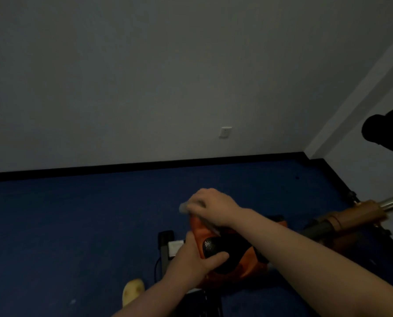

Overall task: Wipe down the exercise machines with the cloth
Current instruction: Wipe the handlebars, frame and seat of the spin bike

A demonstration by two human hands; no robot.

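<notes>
Right hand (pixel 213 207) grips a blurred pale cloth (pixel 186 205) on the orange-and-black exercise machine housing (pixel 216 250), which the left hand (pixel 197 259) grasps at 7 o'clock.

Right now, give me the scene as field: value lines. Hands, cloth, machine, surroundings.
right hand: presses a pale cloth onto the top of the orange machine housing
left hand: grips the near side of the housing, thumb on its black panel
cloth state: bunched under the fingers, motion-blurred
other machine parts: brown and chrome bar at right; black padded handle at upper right
floor: blue carpet
wall: grey, with a white socket plate
</notes>
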